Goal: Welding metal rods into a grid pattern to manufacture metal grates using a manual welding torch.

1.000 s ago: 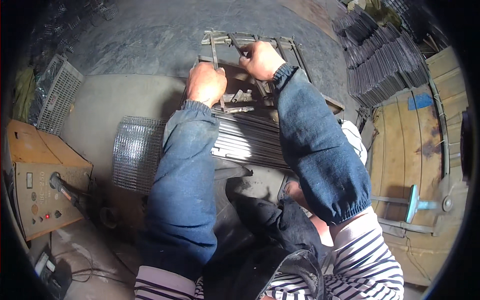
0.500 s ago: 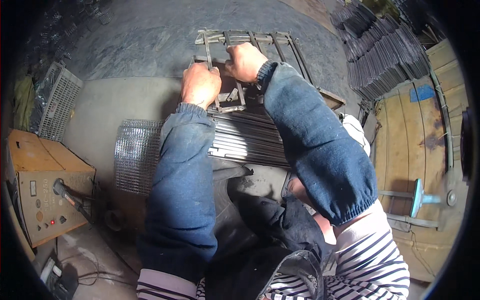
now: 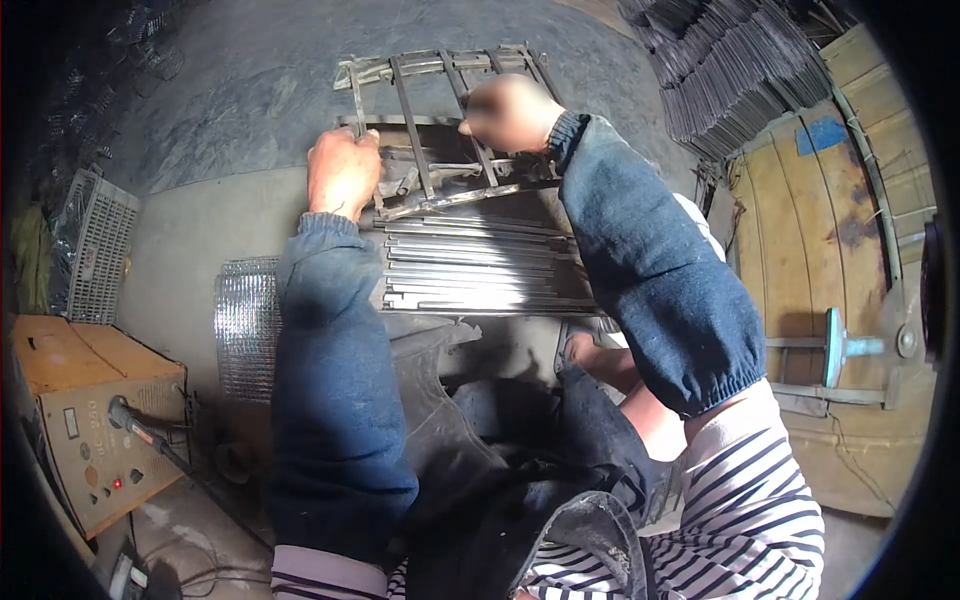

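Observation:
My left hand [image 3: 343, 172] is closed around the left bar of a ladder-like metal frame [image 3: 414, 135], which has several crossbars between two rails. My right hand [image 3: 512, 114] is over the frame's right part, close to its crossbars; blur smears its fingers, so their grip is unclear. Beneath the frame are dark metal pieces, partly hidden by the bars. Just nearer to me, a layer of bright metal strips [image 3: 470, 262] lies side by side, below both hands.
A sheet of wire mesh [image 3: 247, 325] lies left of the strips. An orange welding machine [image 3: 105, 425] with a thick cable stands at lower left, behind it a grey plastic crate [image 3: 103, 245]. Stacked dark metal grids [image 3: 735, 75] rise at far right, near yellow boards [image 3: 800, 240].
My hands have moved farther apart, the left one leftward. The metal frame sits farther left in view, with more of its near rail showing. The whole view has also shifted slightly.

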Available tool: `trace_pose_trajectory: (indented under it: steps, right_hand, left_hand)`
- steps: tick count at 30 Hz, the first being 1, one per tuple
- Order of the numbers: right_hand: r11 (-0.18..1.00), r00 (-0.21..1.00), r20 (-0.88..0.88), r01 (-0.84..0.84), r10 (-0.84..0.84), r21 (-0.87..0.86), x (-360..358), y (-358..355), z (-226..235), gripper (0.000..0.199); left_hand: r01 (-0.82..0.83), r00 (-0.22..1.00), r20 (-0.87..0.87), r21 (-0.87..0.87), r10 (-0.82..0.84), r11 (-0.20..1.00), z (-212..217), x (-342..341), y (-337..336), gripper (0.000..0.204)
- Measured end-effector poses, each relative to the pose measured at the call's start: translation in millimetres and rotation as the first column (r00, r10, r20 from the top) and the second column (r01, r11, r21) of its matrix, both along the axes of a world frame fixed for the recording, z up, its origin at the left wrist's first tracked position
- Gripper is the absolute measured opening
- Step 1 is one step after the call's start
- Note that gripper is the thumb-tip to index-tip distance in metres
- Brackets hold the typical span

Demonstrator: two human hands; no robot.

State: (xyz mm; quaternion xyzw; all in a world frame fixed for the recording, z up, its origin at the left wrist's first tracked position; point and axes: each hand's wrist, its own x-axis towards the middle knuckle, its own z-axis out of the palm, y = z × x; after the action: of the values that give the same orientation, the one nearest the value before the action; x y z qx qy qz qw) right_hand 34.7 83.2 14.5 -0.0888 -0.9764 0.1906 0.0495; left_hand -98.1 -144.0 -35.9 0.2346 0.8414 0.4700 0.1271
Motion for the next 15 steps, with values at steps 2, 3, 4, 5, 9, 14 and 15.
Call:
trace_pose_trajectory:
  steps: [2,3,4,5,9,14,15]
  right_hand:
    - [0.998,0.999,-0.048,0.014,-0.017,-0.063,2,5,-1,0.053]
    - [0.999,1.0,0.009,0.017,-0.016,-0.032,-2,1,4,0.051]
    - [1.0,0.998,0.065,0.014,-0.014,-0.001,-9,-6,9,0.048]
    - [1.0,1.0,0.0,-0.005,0.005,0.0,-12,-14,6,0.045]
    - [0.986,0.953,0.26,0.133,-0.156,0.102,-13,-12,-6,0.042]
    - [1.0,0.965,-0.263,-0.018,0.02,0.009,38,10,58,0.047]
    - [0.998,0.966,-0.256,0.047,-0.037,0.031,61,-9,87,0.048]
  left_hand:
    - [-0.014,1.0,-0.014,-0.004,0.014,1.0,-4,-1,8,0.036]
    - [-0.04,0.999,-0.032,-0.005,0.04,0.999,-5,-3,7,0.039]
    - [-0.07,0.997,-0.039,-0.042,0.068,0.997,-3,-3,1,0.039]
    - [-0.082,0.996,-0.046,-0.05,0.08,0.995,-7,-6,-3,0.039]
    - [0.015,0.986,-0.164,-0.107,-0.033,0.994,-25,4,10,0.046]
    - [-0.255,0.964,-0.059,0.055,0.258,0.965,32,-24,-63,0.073]
    - [-0.388,0.912,-0.183,-0.093,0.368,0.917,36,-34,-103,0.074]
